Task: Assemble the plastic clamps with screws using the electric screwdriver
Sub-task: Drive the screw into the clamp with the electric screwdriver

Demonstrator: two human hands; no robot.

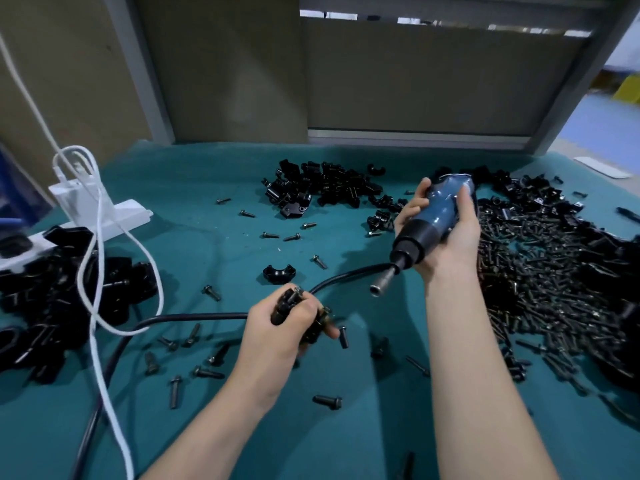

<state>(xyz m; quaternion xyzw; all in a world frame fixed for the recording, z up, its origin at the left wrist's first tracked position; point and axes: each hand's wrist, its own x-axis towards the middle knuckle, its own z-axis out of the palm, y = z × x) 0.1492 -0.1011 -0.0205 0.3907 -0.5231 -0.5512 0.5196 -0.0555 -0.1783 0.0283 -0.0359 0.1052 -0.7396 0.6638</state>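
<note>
My right hand [446, 230] grips a blue and black electric screwdriver [429, 223], its silver socket tip [379, 287] tilted down-left and a short way off the clamp. My left hand [277, 327] holds a black plastic clamp [287, 304] with a screw head showing at its top. More black pieces stick out between its fingers on the right. A single clamp half [278, 273] lies on the teal table [214, 174] just above that hand. Loose black screws [175, 391] are scattered around both hands.
A large heap of screws [547, 282] covers the right side. Clamp parts are piled at the back centre [322, 188] and the left [62, 299]. A white power strip [100, 213] with white cables sits at left. A black cable [194, 317] runs under my left hand.
</note>
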